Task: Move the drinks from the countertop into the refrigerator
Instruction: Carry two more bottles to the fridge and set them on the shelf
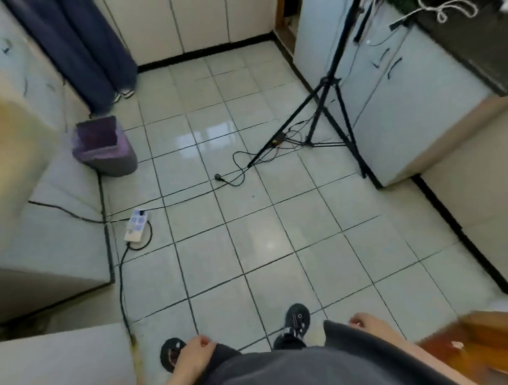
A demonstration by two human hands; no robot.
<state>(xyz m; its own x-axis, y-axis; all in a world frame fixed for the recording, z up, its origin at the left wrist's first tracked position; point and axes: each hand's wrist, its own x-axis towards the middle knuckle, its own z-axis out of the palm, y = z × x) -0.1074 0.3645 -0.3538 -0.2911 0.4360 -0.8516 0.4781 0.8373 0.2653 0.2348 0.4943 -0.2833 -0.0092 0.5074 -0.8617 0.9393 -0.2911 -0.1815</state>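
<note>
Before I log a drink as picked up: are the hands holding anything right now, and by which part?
Nothing is held. The left hand and right hand both hang loosely curled and empty at the person's sides.

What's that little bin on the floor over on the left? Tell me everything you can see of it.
The bin is small, squarish and grey, seemingly plastic, lined with a purple bag folded out over its rim. It stands upright and open-topped on the tiled floor, close against the pale cabinets on the left. Whether anything lies inside is unclear.
</note>
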